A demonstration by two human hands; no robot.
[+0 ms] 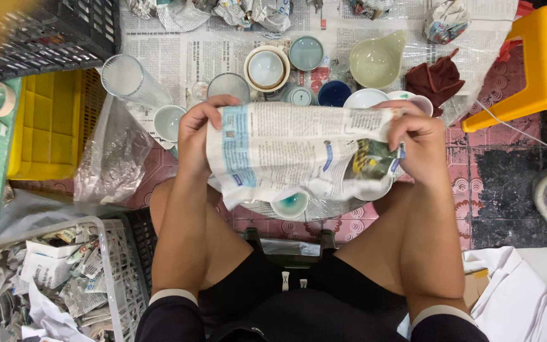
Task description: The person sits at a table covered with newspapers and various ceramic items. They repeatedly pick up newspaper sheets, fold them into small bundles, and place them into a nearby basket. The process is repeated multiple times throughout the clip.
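Looks like it's only partway: a crumpled newspaper sheet (299,152) is gripped at its edges by the left hand (197,136) and right hand (420,142) above the knees, while plenty of bare ceramic cups and bowls (267,68) are left on the papered floor.

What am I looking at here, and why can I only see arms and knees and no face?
The camera sits on a person's head and looks down, so you see only their arms and legs. Their left hand and right hand each grip one end of a crumpled sheet of newspaper. Under it peeks a small cup with a teal inside. Further away, on more newspaper spread over the floor, stand bowls and cups, such as a pale green bowl and a clear glass. At the left, a white basket holds crumpled paper.
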